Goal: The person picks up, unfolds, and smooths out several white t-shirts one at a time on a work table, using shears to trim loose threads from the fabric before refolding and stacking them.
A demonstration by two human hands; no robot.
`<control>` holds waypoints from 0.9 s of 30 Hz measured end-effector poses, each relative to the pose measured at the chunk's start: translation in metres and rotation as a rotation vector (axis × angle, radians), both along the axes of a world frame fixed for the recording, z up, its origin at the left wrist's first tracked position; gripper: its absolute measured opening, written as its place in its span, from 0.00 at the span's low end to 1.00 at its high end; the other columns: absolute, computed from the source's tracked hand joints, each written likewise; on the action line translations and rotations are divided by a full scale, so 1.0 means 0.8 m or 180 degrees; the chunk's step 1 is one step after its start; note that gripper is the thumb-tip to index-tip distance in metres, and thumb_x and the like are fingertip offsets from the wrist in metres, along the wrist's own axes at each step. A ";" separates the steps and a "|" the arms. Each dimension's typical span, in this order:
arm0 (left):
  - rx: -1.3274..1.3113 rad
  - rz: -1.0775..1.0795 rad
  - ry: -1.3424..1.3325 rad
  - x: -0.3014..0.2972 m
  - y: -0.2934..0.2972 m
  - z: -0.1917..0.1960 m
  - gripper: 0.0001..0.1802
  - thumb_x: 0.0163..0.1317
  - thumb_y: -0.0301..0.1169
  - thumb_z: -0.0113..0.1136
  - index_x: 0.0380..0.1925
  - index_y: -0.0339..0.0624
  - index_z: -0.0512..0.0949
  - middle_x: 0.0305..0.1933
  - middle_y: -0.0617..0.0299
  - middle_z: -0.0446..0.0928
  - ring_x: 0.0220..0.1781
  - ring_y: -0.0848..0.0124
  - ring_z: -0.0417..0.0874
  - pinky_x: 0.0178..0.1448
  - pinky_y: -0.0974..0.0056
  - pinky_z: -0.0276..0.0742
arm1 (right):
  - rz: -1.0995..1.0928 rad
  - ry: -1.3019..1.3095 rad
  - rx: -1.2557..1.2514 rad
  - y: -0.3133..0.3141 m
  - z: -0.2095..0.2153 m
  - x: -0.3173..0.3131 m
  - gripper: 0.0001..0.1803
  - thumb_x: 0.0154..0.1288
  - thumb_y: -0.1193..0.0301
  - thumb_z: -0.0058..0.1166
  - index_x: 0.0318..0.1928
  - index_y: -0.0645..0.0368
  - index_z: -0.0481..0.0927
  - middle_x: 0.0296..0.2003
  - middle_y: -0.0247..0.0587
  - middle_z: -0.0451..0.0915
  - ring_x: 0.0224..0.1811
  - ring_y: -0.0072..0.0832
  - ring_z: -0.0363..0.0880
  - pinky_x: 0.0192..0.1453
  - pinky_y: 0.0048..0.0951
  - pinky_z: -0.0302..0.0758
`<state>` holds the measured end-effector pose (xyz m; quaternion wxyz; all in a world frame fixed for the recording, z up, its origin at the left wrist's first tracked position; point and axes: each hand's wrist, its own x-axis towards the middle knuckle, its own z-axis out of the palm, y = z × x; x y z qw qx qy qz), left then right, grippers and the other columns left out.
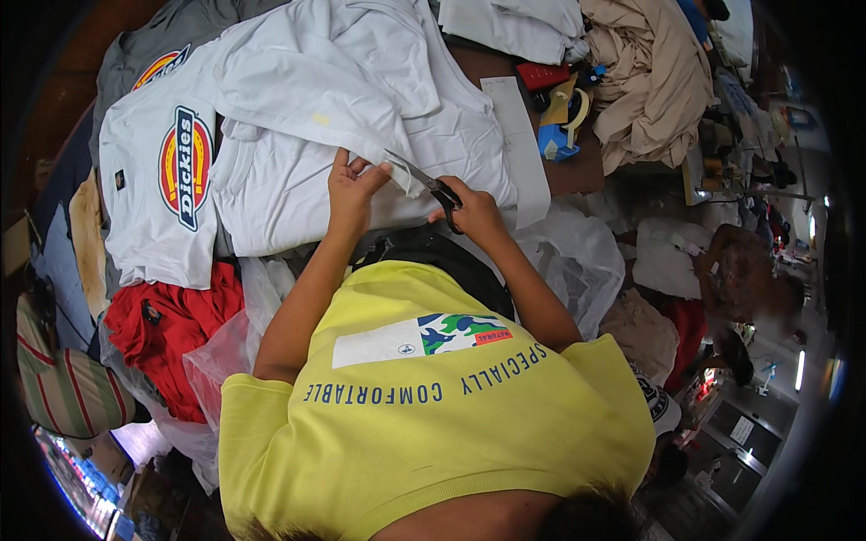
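A white T-shirt (298, 77) lies bunched over a stack of other white shirts (280, 198) in front of me. My left hand (354, 185) pinches the edge of its cloth between thumb and fingers. In my right hand (474, 212) is a pair of scissors (445, 192) with black handles, my fingers in the loops. Their blades point to the upper left and reach the cloth edge just beside my left hand. Whether the blades are parted I cannot make out. A small yellowish mark shows on the cloth above my left hand.
On the left lies a white shirt with a printed emblem (187, 167), above red garments (194, 334). A paper strip (519, 135), a blue tape dispenser (557, 140) and beige cloth (645, 81) are to the right. Clear plastic (577, 261) hangs near my right arm. Another person (753, 270) sits at far right.
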<state>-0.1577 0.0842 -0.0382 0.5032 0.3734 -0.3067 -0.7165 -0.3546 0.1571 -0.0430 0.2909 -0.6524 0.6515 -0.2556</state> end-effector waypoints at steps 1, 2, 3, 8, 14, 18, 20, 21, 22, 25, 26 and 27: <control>-0.0013 0.0032 0.0014 0.000 0.000 0.000 0.29 0.52 0.16 0.58 0.55 0.39 0.62 0.44 0.56 0.77 0.41 0.71 0.80 0.46 0.68 0.77 | 0.0009 -0.0010 -0.0071 -0.001 0.001 0.001 0.35 0.36 0.56 0.72 0.47 0.51 0.74 0.23 0.43 0.77 0.26 0.40 0.78 0.31 0.33 0.72; -0.0027 0.0063 0.0029 0.000 0.000 0.000 0.29 0.51 0.17 0.59 0.54 0.38 0.63 0.43 0.55 0.77 0.41 0.72 0.79 0.46 0.68 0.77 | 0.0018 -0.0020 -0.0142 -0.003 0.003 0.002 0.35 0.35 0.56 0.72 0.47 0.52 0.74 0.22 0.42 0.76 0.25 0.39 0.78 0.31 0.32 0.72; -0.0043 0.0099 0.0042 0.000 0.000 0.000 0.29 0.51 0.17 0.59 0.54 0.36 0.63 0.42 0.54 0.77 0.40 0.72 0.79 0.46 0.69 0.76 | 0.0042 0.0040 -0.0145 -0.006 0.009 0.004 0.36 0.35 0.54 0.72 0.47 0.51 0.73 0.21 0.41 0.75 0.24 0.39 0.78 0.30 0.33 0.72; -0.0146 0.0018 0.0100 0.004 0.000 -0.003 0.29 0.50 0.16 0.59 0.55 0.36 0.63 0.43 0.54 0.77 0.41 0.72 0.79 0.47 0.69 0.76 | 0.0145 0.0158 -0.0129 -0.021 0.033 0.014 0.39 0.33 0.50 0.71 0.49 0.49 0.73 0.17 0.37 0.72 0.21 0.37 0.76 0.28 0.34 0.70; -0.0183 0.0067 0.0040 0.001 0.001 0.005 0.30 0.51 0.17 0.60 0.55 0.36 0.62 0.43 0.54 0.77 0.42 0.71 0.79 0.47 0.69 0.76 | 0.0036 0.0034 0.0067 -0.014 0.012 0.008 0.36 0.35 0.56 0.73 0.49 0.50 0.73 0.22 0.43 0.76 0.27 0.42 0.79 0.30 0.34 0.73; 0.0020 0.0104 -0.0015 0.007 -0.003 0.006 0.30 0.52 0.17 0.57 0.57 0.43 0.62 0.43 0.58 0.78 0.42 0.72 0.80 0.45 0.68 0.77 | 0.0034 0.0118 0.0115 -0.010 0.008 0.004 0.37 0.35 0.56 0.72 0.50 0.49 0.73 0.25 0.46 0.78 0.30 0.44 0.80 0.31 0.35 0.73; -0.0111 0.0068 0.0027 0.010 -0.005 -0.004 0.31 0.53 0.17 0.57 0.58 0.43 0.61 0.43 0.59 0.78 0.41 0.72 0.80 0.45 0.68 0.77 | 0.0095 0.0090 -0.0056 -0.011 0.008 0.006 0.37 0.35 0.56 0.72 0.50 0.49 0.73 0.23 0.44 0.77 0.27 0.43 0.79 0.30 0.34 0.72; -0.0172 0.0046 0.0048 0.011 -0.006 -0.002 0.32 0.53 0.17 0.56 0.59 0.44 0.60 0.43 0.59 0.78 0.41 0.72 0.80 0.45 0.68 0.77 | 0.0103 0.0105 -0.0019 -0.014 0.015 0.009 0.37 0.35 0.54 0.72 0.50 0.49 0.73 0.22 0.43 0.76 0.26 0.42 0.79 0.30 0.35 0.72; -0.0171 0.0068 0.0051 0.010 -0.005 -0.001 0.31 0.52 0.16 0.56 0.58 0.41 0.61 0.43 0.57 0.77 0.41 0.72 0.80 0.45 0.69 0.77 | 0.0111 0.0120 0.0018 -0.018 0.024 0.013 0.37 0.36 0.53 0.72 0.49 0.49 0.73 0.20 0.42 0.75 0.25 0.42 0.78 0.29 0.36 0.72; -0.0170 0.0117 0.0068 0.008 -0.004 0.004 0.30 0.50 0.15 0.55 0.56 0.37 0.62 0.42 0.55 0.77 0.41 0.72 0.79 0.46 0.70 0.76 | 0.0134 0.0173 0.0133 -0.029 0.038 0.020 0.37 0.34 0.51 0.71 0.49 0.49 0.73 0.19 0.41 0.75 0.24 0.42 0.78 0.29 0.38 0.72; -0.0170 0.0123 0.0076 0.008 -0.004 0.004 0.30 0.50 0.15 0.56 0.55 0.37 0.62 0.42 0.55 0.77 0.41 0.72 0.79 0.46 0.70 0.76 | 0.0141 0.0192 0.0173 -0.031 0.038 0.021 0.38 0.34 0.51 0.72 0.49 0.49 0.73 0.19 0.41 0.75 0.24 0.42 0.78 0.30 0.38 0.72; -0.0169 0.0135 0.0084 0.008 -0.004 0.004 0.30 0.50 0.15 0.56 0.55 0.37 0.62 0.42 0.55 0.77 0.41 0.72 0.79 0.45 0.70 0.76 | 0.0146 0.0172 0.0202 -0.032 0.038 0.021 0.38 0.34 0.51 0.71 0.49 0.49 0.73 0.19 0.42 0.75 0.25 0.43 0.78 0.30 0.38 0.71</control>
